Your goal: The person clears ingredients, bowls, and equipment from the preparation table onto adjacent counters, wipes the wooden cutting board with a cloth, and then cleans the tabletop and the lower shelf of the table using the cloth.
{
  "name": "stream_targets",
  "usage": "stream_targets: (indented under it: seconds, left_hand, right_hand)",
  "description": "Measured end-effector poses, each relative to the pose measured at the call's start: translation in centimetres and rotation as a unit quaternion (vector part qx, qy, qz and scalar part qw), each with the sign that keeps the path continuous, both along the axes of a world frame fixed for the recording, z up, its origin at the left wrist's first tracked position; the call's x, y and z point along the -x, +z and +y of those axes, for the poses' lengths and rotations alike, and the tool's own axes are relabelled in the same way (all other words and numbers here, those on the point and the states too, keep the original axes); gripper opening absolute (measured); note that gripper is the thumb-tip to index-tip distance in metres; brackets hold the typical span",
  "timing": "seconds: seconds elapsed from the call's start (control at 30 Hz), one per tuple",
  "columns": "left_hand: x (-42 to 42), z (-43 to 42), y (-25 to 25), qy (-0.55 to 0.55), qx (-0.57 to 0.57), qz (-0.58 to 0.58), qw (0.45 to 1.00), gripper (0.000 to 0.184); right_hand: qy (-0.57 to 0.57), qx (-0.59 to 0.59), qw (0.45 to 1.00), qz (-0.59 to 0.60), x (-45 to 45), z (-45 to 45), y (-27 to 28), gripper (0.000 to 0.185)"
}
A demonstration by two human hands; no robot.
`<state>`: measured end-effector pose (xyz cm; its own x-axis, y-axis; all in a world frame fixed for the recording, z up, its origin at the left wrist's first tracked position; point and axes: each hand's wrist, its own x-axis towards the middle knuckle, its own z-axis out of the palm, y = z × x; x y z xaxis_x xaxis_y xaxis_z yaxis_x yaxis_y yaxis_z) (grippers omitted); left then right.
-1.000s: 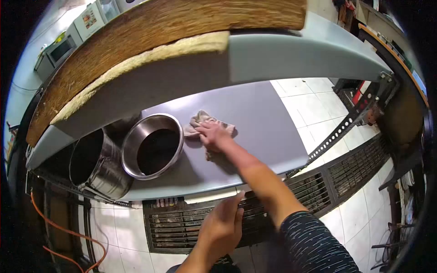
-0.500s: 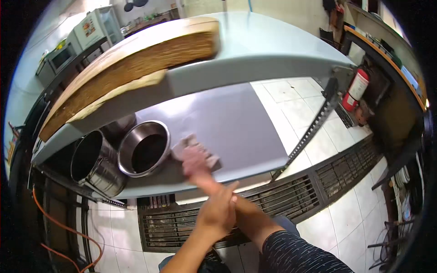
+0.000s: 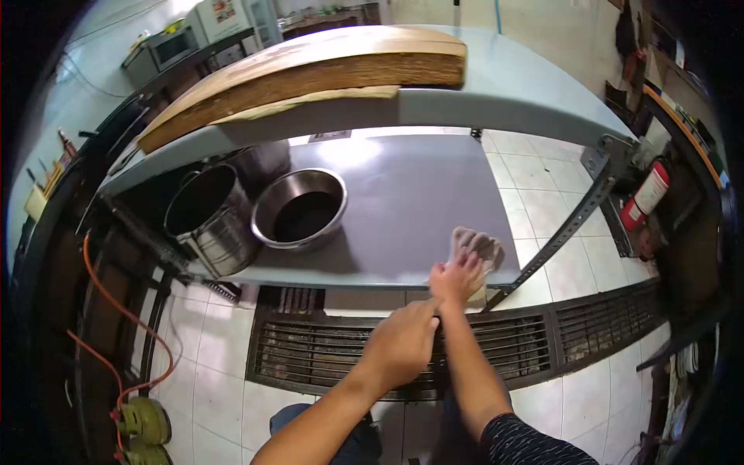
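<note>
My right hand point(image 3: 459, 277) presses a crumpled, pale cloth point(image 3: 479, 246) onto the grey lower shelf point(image 3: 418, 201), near its front right corner. The fingers lie over the cloth and hold it. Close to my right wrist is my left hand point(image 3: 403, 341), closed, with its curled fingers partly hidden; whether anything is in them I cannot make out. A steel bowl point(image 3: 337, 186) with a dark inside sits on the shelf to the left. Beside it stands a metal pot point(image 3: 229, 240), with another metal vessel point(image 3: 271, 159) behind.
A thick wooden board point(image 3: 333, 74) lies on the upper tabletop point(image 3: 535, 85), above the shelf. A perforated metal leg point(image 3: 570, 221) bounds the right side. Floor grates point(image 3: 488, 341) run in front. At right is a fire extinguisher point(image 3: 647, 194); at lower left, an orange hose point(image 3: 116, 298) and green cylinders point(image 3: 146, 422).
My right hand has swept the cloth rightward along the shelf, away from the bowl. My left hand has moved slightly right and up, staying near the right wrist. The camera view has shifted.
</note>
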<state>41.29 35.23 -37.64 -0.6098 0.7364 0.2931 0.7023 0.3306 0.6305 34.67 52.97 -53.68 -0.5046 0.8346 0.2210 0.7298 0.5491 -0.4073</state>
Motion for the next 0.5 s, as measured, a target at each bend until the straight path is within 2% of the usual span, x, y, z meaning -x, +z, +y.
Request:
stream_targets:
  seconds: [0.07, 0.13, 0.17, 0.2, 0.27, 0.3, 0.33, 0.37, 0.4, 0.43, 0.5]
  left_hand:
    - [-0.3, 0.1, -0.2, 0.006, -0.018, 0.005, 1.000, 0.034]
    - [-0.5, 0.1, -0.4, 0.002, -0.035, 0.007, 0.999, 0.034]
    - [-0.7, 0.0, -0.4, 0.000, -0.035, 0.006, 0.999, 0.034]
    - [-0.8, -0.1, -0.1, 0.005, -0.030, 0.006, 1.000, 0.034]
    - [-1.1, -0.2, 0.4, 0.009, -0.020, 0.006, 1.000, 0.034]
    - [-1.0, 0.0, 0.5, 0.007, -0.015, 0.007, 1.000, 0.034]
    - [-1.0, 0.2, 0.4, -0.004, -0.015, 0.004, 1.000, 0.034]
    - [-1.0, 0.4, 0.3, -0.002, -0.010, 0.004, 1.000, 0.034]
    - [-0.9, 0.5, 0.3, 0.000, -0.005, 0.005, 1.000, 0.034]
    - [-0.8, 0.5, 0.2, 0.005, -0.002, 0.006, 1.000, 0.034]
    - [-0.7, 0.4, 0.0, 0.008, 0.000, 0.003, 1.000, 0.034]
  right_hand:
    - [0.045, 0.039, 0.998, 0.021, 2.9, -5.3, -1.0, 0.061]
    - [0.088, -0.038, 0.990, 0.102, 5.7, -11.9, -4.5, 0.067]
    - [0.177, -0.056, 0.975, 0.125, 5.9, -15.2, -3.2, 0.063]
    - [0.218, 0.005, 0.964, 0.151, 6.2, -18.0, -2.6, 0.056]
    - [0.277, 0.319, 0.885, 0.192, 5.1, -22.7, 0.0, 0.043]
    - [0.307, 0.384, 0.851, 0.186, 3.9, -25.0, 0.6, 0.037]
    - [0.398, 0.185, 0.877, 0.197, 3.3, -28.4, -0.8, 0.035]
    - [0.470, -0.023, 0.861, 0.193, 2.9, -30.0, -1.7, 0.033]
    - [0.462, -0.025, 0.866, 0.190, 2.9, -29.2, -1.9, 0.033]
    - [0.494, -0.074, 0.834, 0.233, 2.7, -28.4, -2.1, 0.035]
    - [0.514, -0.074, 0.829, 0.207, 2.3, -23.0, -1.6, 0.036]
